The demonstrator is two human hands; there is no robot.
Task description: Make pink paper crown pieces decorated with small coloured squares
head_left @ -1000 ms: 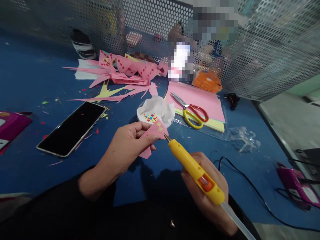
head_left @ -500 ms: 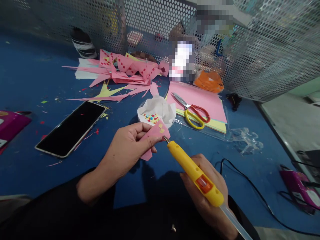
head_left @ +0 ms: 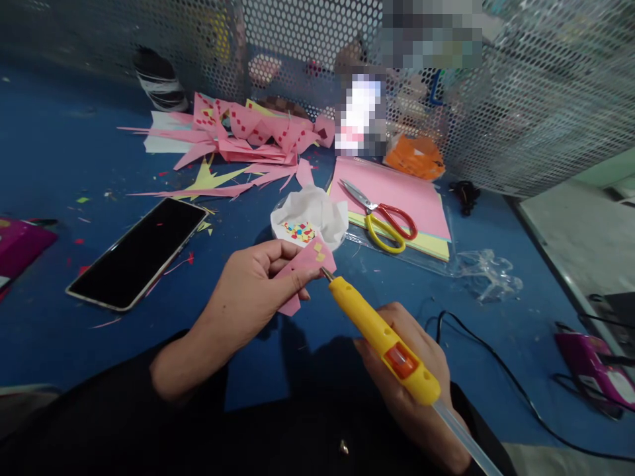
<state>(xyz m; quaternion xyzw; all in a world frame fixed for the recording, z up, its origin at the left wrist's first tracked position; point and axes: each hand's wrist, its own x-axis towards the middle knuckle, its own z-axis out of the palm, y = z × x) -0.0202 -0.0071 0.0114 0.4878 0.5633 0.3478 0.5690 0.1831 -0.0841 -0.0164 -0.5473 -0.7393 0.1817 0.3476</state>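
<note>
Between the thumb and fingers of my left hand is a cut piece of pink paper bearing small yellow squares near its upper end. My right hand is wrapped round a yellow hot glue gun with an orange switch and a clear glue stick at its back end. The metal nozzle meets the paper's right edge, close to my left thumb. Just beyond the paper, a small bowl lined with white tissue holds tiny coloured paper bits.
Scissors lie on a stack of coloured paper. A dark-screened phone rests at left, pink paper cutouts behind it. A black cable runs along the right. Perforated metal panels rise at the back.
The view has shifted slightly, so most things sit a little higher and further left. Both hands keep their holds, and the nozzle stays at the paper's edge.
</note>
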